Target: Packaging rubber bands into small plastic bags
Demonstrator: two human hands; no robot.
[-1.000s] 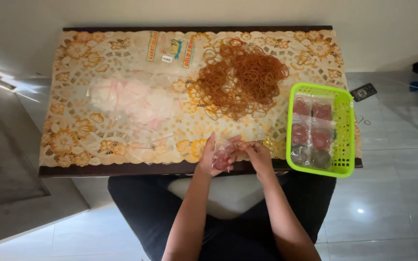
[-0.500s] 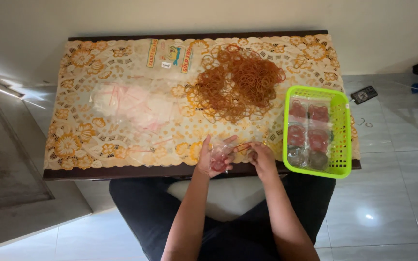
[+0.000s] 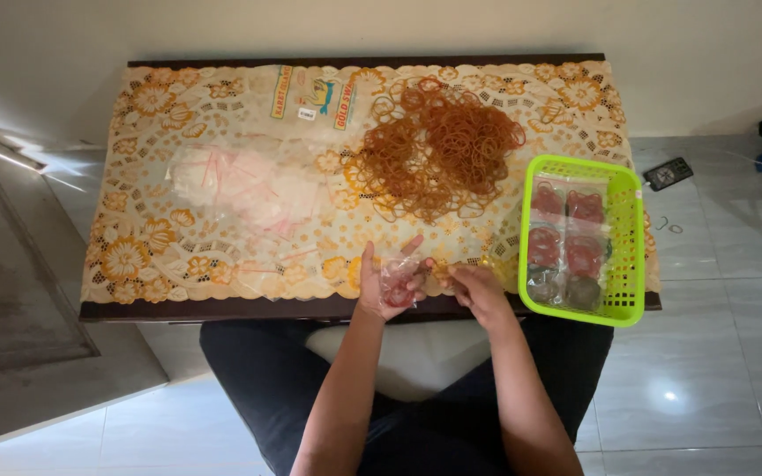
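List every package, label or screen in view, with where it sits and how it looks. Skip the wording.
Printed clear bag: table's far edge, flat, yellow and blue print.
Pile of clear bags: table's left-centre, pinkish strips.
Small clear bag: in left hand, reddish bands inside.
Filled packets: rows in green basket.
Dark handset: floor, right.

A low table (image 3: 222,308) under a floral lace cloth (image 3: 147,256) bears rubber bands (image 3: 438,150) centre-back, clear bags (image 3: 249,185) left, green basket (image 3: 632,247) at right edge.

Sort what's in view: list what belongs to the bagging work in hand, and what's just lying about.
In use: left hand holding small clear bag; right hand; rubber band pile; empty bags; green basket of filled bags.

Lying about: black remote on floor.
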